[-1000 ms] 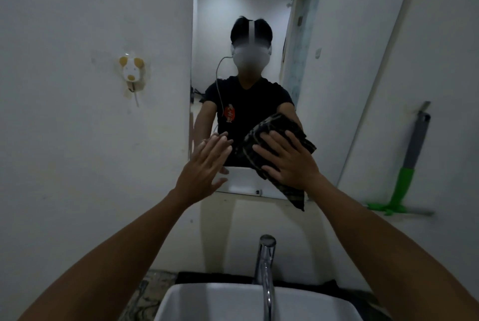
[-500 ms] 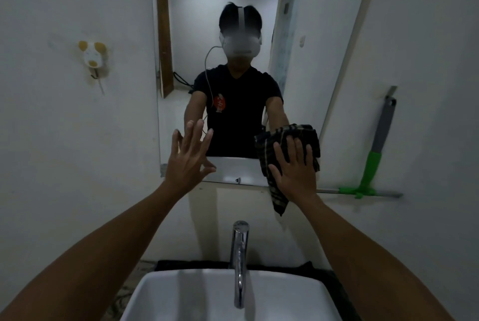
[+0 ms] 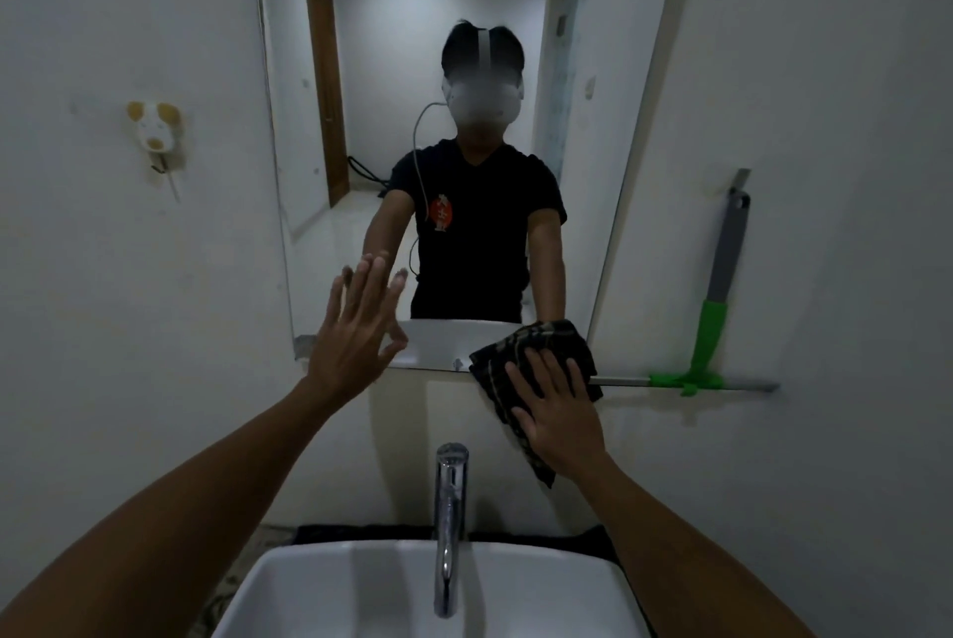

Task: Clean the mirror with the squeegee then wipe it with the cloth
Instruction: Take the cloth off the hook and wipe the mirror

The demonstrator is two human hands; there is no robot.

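1. Nearest you, at 6 o'clock, the sink (image 3: 361, 586) and faucet (image 3: 449, 524) sit below your arms.
2. Your right hand (image 3: 559, 418), at 4 o'clock, lies flat with fingers slightly spread, pressing the cloth (image 3: 521, 354) over the lower right corner of the mirror (image 3: 438, 8); the open palm likely spreads the pressure.
3. Your left hand (image 3: 356, 333), at 9 o'clock, is empty, fingers splayed at the glass, probably to steady you.
4. Farthest, at 3 o'clock, the squeegee (image 3: 714, 328) hangs on the wall, so its step looks finished.
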